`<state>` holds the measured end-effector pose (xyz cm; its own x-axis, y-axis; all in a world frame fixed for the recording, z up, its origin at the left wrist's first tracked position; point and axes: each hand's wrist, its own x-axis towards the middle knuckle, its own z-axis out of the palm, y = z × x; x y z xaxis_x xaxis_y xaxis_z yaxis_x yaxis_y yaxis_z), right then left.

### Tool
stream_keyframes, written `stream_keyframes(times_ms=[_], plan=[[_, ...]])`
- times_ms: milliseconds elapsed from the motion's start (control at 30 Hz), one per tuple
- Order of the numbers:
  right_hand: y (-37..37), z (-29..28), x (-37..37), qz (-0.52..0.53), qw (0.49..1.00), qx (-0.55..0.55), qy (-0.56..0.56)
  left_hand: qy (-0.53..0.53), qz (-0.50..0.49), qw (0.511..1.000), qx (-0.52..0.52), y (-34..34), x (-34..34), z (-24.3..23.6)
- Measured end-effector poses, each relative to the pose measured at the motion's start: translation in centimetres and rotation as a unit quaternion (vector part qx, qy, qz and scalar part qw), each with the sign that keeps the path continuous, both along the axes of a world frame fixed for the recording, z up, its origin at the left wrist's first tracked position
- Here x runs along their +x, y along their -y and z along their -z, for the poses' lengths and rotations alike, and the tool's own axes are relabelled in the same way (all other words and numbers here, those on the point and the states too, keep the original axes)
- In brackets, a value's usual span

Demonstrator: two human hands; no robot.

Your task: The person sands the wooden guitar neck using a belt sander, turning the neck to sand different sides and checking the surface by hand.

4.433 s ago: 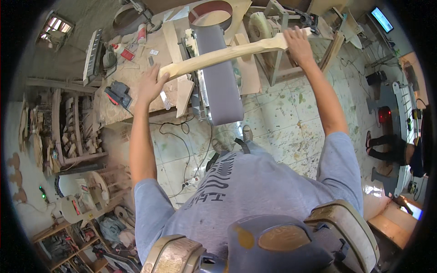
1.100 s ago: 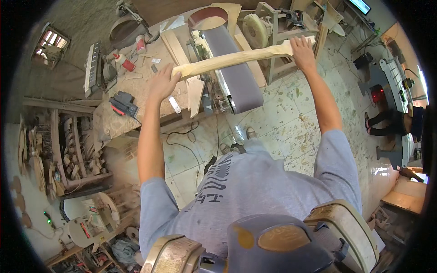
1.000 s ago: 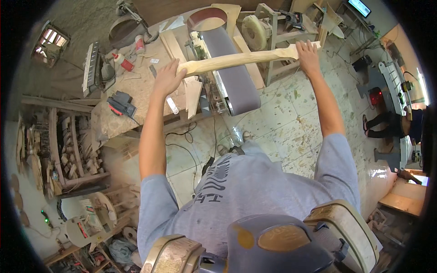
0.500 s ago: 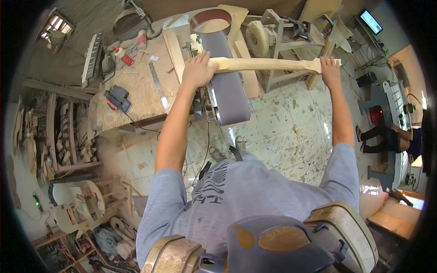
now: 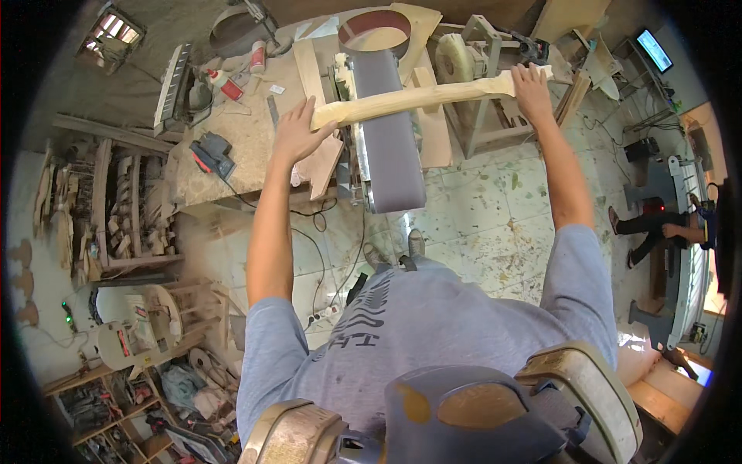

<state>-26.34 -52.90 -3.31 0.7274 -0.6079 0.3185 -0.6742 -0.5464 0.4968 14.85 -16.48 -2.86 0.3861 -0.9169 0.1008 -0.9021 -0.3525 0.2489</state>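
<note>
A long, pale carved wooden piece (image 5: 417,97) lies crosswise over the grey belt of the sander (image 5: 394,166). My left hand (image 5: 301,131) is closed on its left end, just left of the belt. My right hand (image 5: 532,94) grips its right end, beyond the belt and over a wooden frame (image 5: 483,135). The sander stands on a dusty workbench (image 5: 232,162) among offcuts and boards (image 5: 308,73). Whether the wood touches the belt, I cannot tell for sure.
On the bench are a red-and-black power tool (image 5: 212,157), bottles (image 5: 229,87) and a band ring (image 5: 373,23). Wood scraps (image 5: 135,205) fill a rack at left. At right, another person (image 5: 665,230) is beside a machine (image 5: 672,309). Cables (image 5: 317,263) cross the floor (image 5: 487,216).
Since half a second ago, both hands have moved left with the wood, and its right end has risen in the view. Earlier it shifted rightward along the belt. Both hands kept hold.
</note>
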Motion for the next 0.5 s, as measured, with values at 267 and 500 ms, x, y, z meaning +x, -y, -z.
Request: stream_keyframes(times_ms=[267,500], plan=[[-2.0,0.7,4.6,-0.036,0.998,-0.038,0.026,0.001,0.002,1.000,0.011,-4.1,3.7,-0.2],[-4.7,0.4,7.6,-0.054,0.996,-0.037,0.055,0.020,0.000,0.999,0.026,-7.1,6.2,-0.6]])
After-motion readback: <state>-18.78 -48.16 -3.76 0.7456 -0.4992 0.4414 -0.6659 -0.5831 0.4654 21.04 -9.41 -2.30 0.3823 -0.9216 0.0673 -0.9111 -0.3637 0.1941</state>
